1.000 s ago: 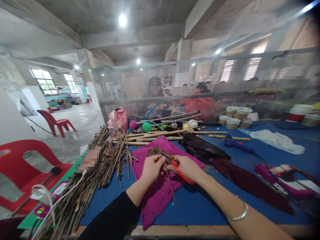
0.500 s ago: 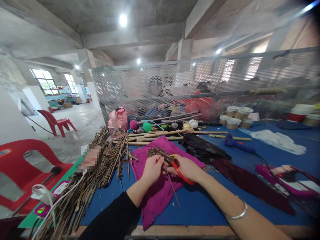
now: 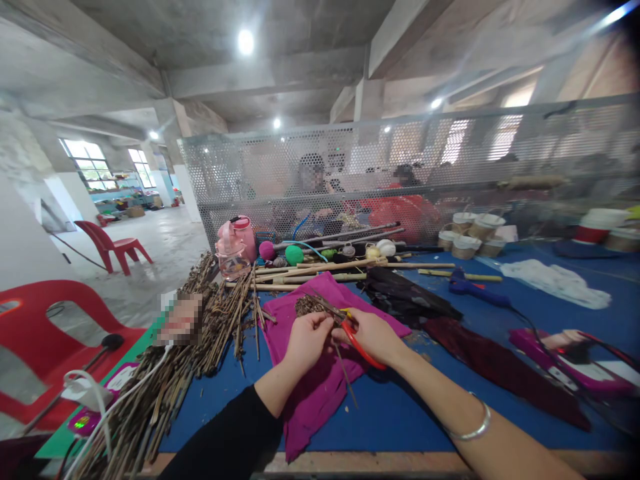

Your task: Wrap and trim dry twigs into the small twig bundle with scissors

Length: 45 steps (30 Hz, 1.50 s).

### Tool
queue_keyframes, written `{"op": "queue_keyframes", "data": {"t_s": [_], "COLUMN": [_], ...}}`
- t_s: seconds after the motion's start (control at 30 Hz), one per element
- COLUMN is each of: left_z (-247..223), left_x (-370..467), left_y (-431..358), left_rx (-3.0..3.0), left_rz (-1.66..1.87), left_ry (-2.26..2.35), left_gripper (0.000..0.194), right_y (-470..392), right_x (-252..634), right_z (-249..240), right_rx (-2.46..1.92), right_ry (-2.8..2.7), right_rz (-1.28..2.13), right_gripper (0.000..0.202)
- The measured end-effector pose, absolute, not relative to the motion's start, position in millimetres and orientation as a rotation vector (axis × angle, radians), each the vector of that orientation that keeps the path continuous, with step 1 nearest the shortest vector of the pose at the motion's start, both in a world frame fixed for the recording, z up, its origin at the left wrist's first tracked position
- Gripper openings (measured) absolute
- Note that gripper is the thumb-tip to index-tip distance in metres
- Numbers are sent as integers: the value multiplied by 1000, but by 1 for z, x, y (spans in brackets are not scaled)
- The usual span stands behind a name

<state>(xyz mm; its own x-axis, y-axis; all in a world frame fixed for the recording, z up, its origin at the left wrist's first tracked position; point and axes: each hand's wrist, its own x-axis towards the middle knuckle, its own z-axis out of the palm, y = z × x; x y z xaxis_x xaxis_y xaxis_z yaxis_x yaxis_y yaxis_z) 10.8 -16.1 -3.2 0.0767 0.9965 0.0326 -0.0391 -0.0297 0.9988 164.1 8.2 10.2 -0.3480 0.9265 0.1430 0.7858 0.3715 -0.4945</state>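
Observation:
My left hand (image 3: 311, 339) is closed around a thin dried plant stalk (image 3: 347, 375), whose lower end sticks out below my fingers toward the table edge. A brown, crumbly dried plant head (image 3: 306, 305) lies just beyond those fingers. My right hand (image 3: 373, 339) grips red-handled scissors (image 3: 361, 348), their dark blades pointing up and left over the plant head. Both hands nearly meet above a magenta cloth (image 3: 310, 417) spread on the blue table. Exactly where the blades touch the plant is hidden by my fingers.
A heap of dried stalks (image 3: 165, 380) covers the table's left side. Bamboo sticks (image 3: 320, 268) and yarn balls (image 3: 295, 255) lie behind the cloth. Dark fabric (image 3: 410, 297), a blue glue gun (image 3: 475, 288) and a maroon cloth (image 3: 505, 367) are at right. A perforated metal screen (image 3: 240, 173) stands behind.
Both hands stay almost in place over the magenta cloth. The scissors and my fingers shift only slightly; the stalk is still held.

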Motion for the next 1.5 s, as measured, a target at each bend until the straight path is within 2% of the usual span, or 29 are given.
{"op": "queue_keyframes", "data": {"t_s": [0.27, 0.87, 1.0, 1.5], "left_z": [-2, -10, -9, -11], "left_x": [11, 12, 12, 10], "left_y": [-17, -11, -13, -11], "left_rx": [1268, 1243, 1279, 1304], "left_rz": [1170, 1178, 1173, 1196], "left_ry": [1093, 1036, 1042, 1061], "left_gripper": [28, 22, 24, 25], "right_y": [7, 7, 6, 8], "right_x": [160, 164, 164, 164], "right_z": [6, 12, 11, 12], "right_rx": [-1534, -1522, -1451, -1549], "right_ry": [-2212, -2277, -2280, -2304], "right_rz": [435, 442, 524, 403], "right_gripper": [38, 43, 40, 39]}}
